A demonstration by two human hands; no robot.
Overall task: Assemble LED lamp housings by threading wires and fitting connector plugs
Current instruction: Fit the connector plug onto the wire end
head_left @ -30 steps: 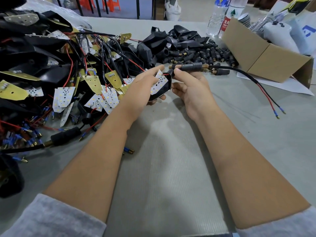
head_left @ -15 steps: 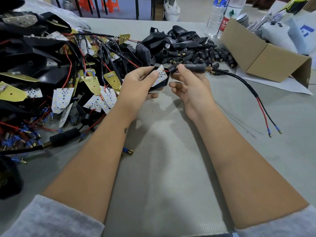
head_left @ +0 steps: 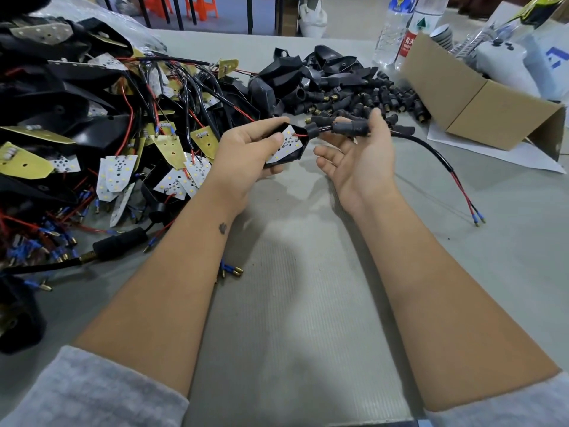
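Note:
My left hand [head_left: 243,155] grips a black lamp housing [head_left: 297,154] with a white LED board [head_left: 288,143] seated in it. A red wire leads out of the housing's right tip through a small black collar into a black connector plug [head_left: 351,129]. My right hand [head_left: 360,167] is turned palm up, pinching that plug between thumb and forefinger while the other fingers lie loosely spread. From the plug a black cable [head_left: 437,155] curves right over the table and splits into red and black wires ending in blue terminals [head_left: 478,219].
A tangled heap of LED boards, housings and wires [head_left: 123,143] fills the left side. Loose black plugs and caps [head_left: 369,100] lie behind my hands. A cardboard box [head_left: 480,109] and water bottles [head_left: 397,29] stand back right. Stray terminals [head_left: 231,271] lie near my left forearm.
My right hand has rolled palm up and its lower fingers have spread. The cable's free end has swung down the table toward me. The housing has shifted slightly left.

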